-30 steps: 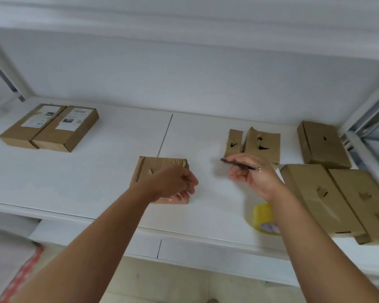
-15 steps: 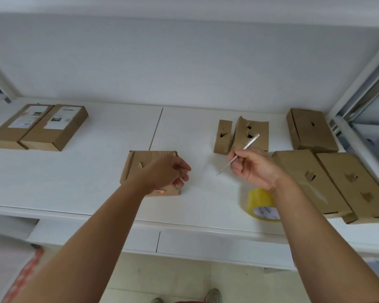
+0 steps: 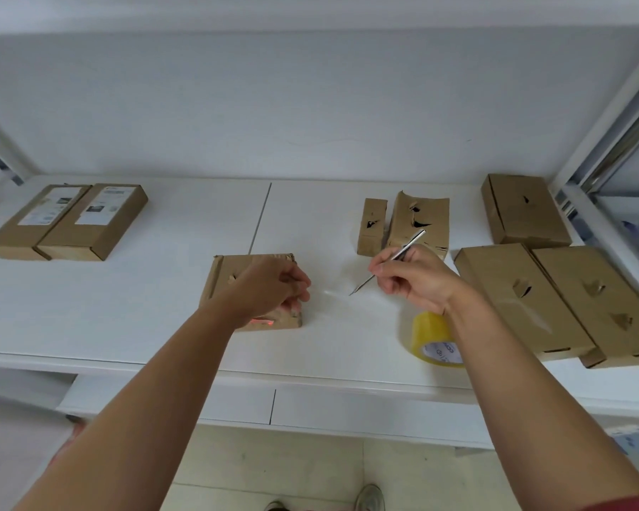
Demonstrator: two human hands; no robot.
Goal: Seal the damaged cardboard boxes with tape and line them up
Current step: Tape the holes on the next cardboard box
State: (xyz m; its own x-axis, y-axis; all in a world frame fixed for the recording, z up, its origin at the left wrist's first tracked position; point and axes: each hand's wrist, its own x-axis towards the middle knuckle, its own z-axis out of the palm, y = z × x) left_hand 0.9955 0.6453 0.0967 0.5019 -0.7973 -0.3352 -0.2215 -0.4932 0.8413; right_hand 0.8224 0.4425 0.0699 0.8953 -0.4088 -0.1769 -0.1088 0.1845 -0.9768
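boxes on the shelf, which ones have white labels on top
The two boxes side by side at the far left; every other box shows bare, torn cardboard.

Both bare forearms reach forward over the shelf edge (image 3: 310,378), the left hand (image 3: 270,285) resting with curled fingers above it, the right hand (image 3: 417,278) farther right, fingers pinched around a thin metal blade (image 3: 388,261).
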